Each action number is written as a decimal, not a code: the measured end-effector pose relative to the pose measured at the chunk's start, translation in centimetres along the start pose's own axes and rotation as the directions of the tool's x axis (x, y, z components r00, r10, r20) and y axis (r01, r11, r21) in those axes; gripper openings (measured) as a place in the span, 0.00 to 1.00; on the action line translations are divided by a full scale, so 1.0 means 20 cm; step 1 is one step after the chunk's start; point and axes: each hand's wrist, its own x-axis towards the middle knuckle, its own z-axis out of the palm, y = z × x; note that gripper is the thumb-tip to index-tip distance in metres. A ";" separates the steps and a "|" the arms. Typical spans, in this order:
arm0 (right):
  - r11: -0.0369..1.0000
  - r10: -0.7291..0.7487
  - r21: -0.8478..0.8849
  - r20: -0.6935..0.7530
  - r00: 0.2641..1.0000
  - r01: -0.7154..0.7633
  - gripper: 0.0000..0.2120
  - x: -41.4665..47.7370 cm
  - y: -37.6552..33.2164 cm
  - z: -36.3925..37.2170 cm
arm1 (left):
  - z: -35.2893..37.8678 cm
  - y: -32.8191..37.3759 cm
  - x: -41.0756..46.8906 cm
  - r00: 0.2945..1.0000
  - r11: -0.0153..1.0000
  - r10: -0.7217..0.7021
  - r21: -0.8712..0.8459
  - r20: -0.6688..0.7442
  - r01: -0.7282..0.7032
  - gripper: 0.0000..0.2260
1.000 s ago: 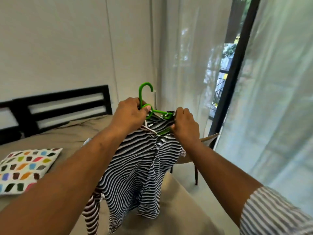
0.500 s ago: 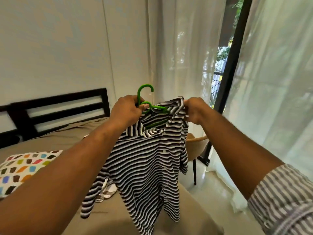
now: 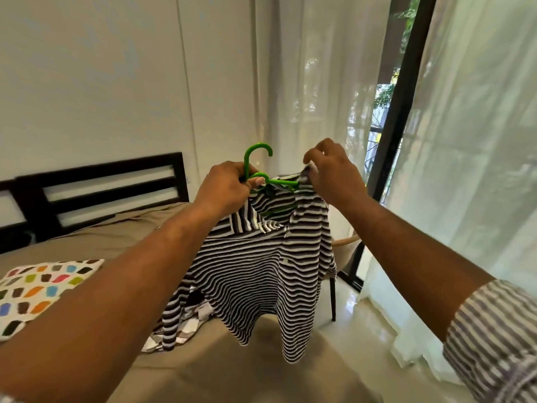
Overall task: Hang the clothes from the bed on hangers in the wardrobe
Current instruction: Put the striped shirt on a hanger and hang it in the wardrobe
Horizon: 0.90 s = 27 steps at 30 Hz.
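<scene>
One camera only, on the person's head, facing forward and a little down; the bed [image 3: 101,242] lies left, the curtain [image 3: 470,170] right, both near.

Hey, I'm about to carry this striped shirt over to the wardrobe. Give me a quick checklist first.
1. Left hand grip on hanger neck: ok.
2. Shirt right shoulder seated on hanger: not ok; right hand pinches it above the hanger's end.
3. Left shoulder seated: cannot tell, hidden by left hand.
4. Sleeve clear of bed: cannot tell.
5. Wardrobe in sight: not ok, out of view.
</scene>
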 end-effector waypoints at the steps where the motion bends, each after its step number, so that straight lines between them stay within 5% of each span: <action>1: 0.998 0.044 0.043 0.024 0.999 -0.045 0.09 0.03 0.00 0.00 | 0.00 0.00 0.00 1.000 1.000 0.008 0.002 0.023 -0.008 0.08; 3: 0.927 0.287 0.216 0.118 0.951 -0.306 0.09 0.08 -0.02 0.00 | 0.00 -0.02 0.00 0.998 1.000 0.007 0.021 0.056 -0.008 0.08; 4: 0.767 0.462 0.408 0.186 0.867 -0.496 0.09 0.11 -0.04 -0.02 | 0.00 -0.03 0.00 0.998 1.000 -0.004 0.027 0.062 0.003 0.08; 6: 0.283 0.650 0.683 0.380 0.658 -0.673 0.11 0.16 -0.06 -0.08 | 0.00 -0.06 -0.01 0.997 0.999 -0.025 0.038 0.068 0.023 0.08; 7: 0.199 0.632 0.714 0.430 0.645 -0.671 0.11 0.17 -0.06 -0.10 | 0.00 -0.07 -0.01 0.997 0.999 -0.031 0.047 0.070 0.028 0.08; 10: 0.541 0.383 0.644 0.384 0.840 -0.541 0.05 0.12 -0.11 -0.10 | -0.01 -0.10 -0.02 0.998 0.998 -0.029 0.050 0.059 0.026 0.08; 11: 0.658 0.271 0.570 0.430 0.861 -0.491 0.11 0.08 -0.15 -0.07 | -0.01 -0.10 -0.02 0.998 0.999 -0.020 0.049 0.051 0.017 0.08; 14: 0.946 0.122 0.169 0.609 0.784 -0.278 0.33 -0.05 -0.22 0.07 | -0.04 -0.08 -0.02 0.999 0.998 0.013 0.053 0.045 -0.016 0.06; 18: 0.958 0.192 0.121 0.405 0.894 -0.260 0.15 -0.04 -0.19 0.13 | -0.08 -0.08 -0.01 0.999 0.998 0.006 0.059 0.042 -0.009 0.07; 22: 0.924 0.269 0.154 0.392 0.880 -0.351 0.07 0.03 -0.16 0.04 | -0.09 -0.13 -0.02 0.999 0.998 -0.045 0.052 0.027 0.044 0.08; 27: 0.907 0.296 0.203 0.318 0.901 -0.369 0.19 0.13 -0.21 -0.05 | -0.08 -0.09 -0.03 0.999 1.000 -0.010 -0.022 0.033 0.011 0.09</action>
